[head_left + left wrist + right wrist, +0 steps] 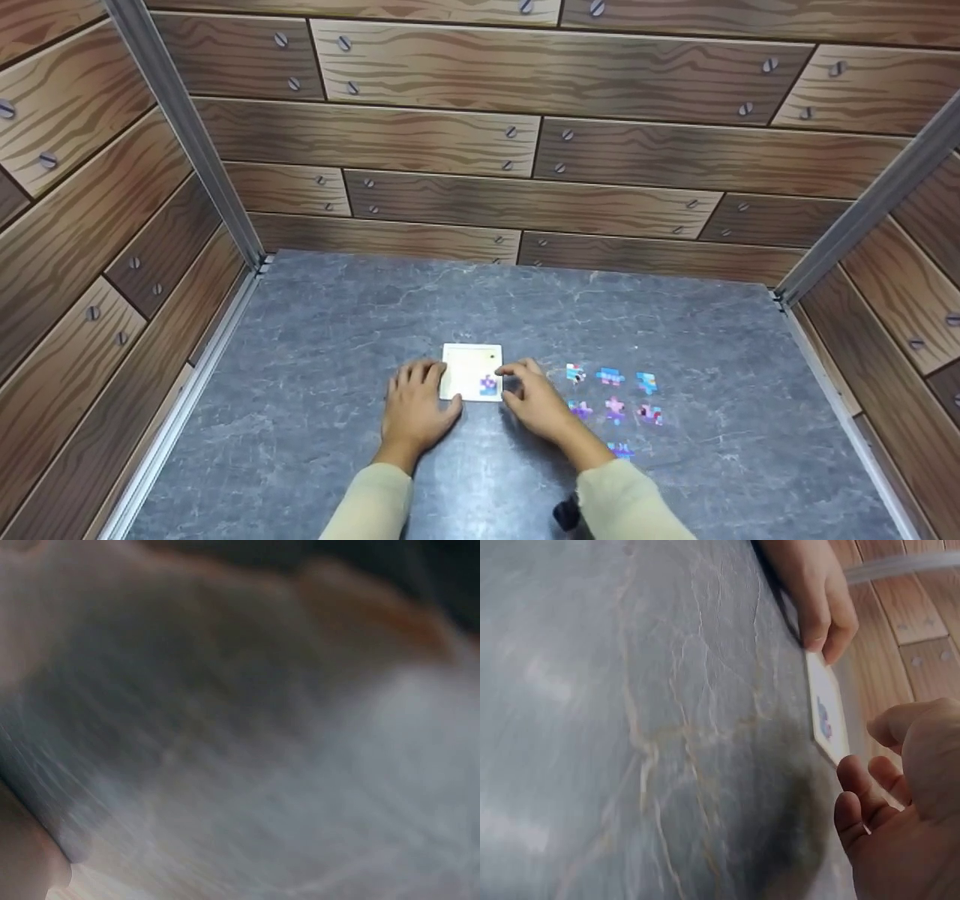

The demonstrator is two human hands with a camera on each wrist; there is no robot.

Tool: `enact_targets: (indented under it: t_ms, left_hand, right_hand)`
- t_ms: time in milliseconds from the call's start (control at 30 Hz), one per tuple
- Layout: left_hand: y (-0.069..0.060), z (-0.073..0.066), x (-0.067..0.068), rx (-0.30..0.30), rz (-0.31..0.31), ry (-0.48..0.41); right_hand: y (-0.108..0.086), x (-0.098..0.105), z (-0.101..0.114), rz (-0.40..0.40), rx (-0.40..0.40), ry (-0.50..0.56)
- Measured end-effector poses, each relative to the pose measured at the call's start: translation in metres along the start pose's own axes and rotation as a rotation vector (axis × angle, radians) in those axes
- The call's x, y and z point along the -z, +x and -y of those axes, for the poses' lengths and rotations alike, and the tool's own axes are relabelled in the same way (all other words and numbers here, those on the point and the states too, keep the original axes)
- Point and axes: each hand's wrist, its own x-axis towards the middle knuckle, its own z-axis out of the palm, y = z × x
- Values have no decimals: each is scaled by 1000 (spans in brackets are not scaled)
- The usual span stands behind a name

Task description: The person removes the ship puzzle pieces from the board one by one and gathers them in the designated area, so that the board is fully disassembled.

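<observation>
A white square puzzle tray (463,369) lies on the grey tabletop, with a pink and blue jigsaw piece (488,385) in its lower right corner. My left hand (420,403) holds the tray's left side, thumb by the near corner and index finger on the left edge. Against the right edge, my right hand (538,401) is loosely bent, thumb and index finger apart. In the right wrist view nothing shows between the fingers of the right hand (907,802). The left wrist view is blurred and dark.
Several loose jigsaw pieces (615,407) lie in rows right of the tray, some close to the right forearm. Wood-patterned walls (450,135) with metal corner posts enclose the grey tabletop (337,322). A small black object (567,514) shows beside the right sleeve.
</observation>
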Motion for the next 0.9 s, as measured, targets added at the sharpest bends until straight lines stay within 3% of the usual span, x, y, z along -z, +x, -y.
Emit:
enact_targets:
  t_ms: [333, 633, 900]
  left_hand:
    - [0, 0, 1, -4, 11, 0]
    - [2, 1, 2, 1, 20, 24]
    - [1, 0, 2, -1, 15, 12]
  right_hand:
    - [7, -22, -6, 29, 74, -163]
    - [8, -29, 0, -7, 35, -204]
    - [7, -32, 2, -43, -29, -171]
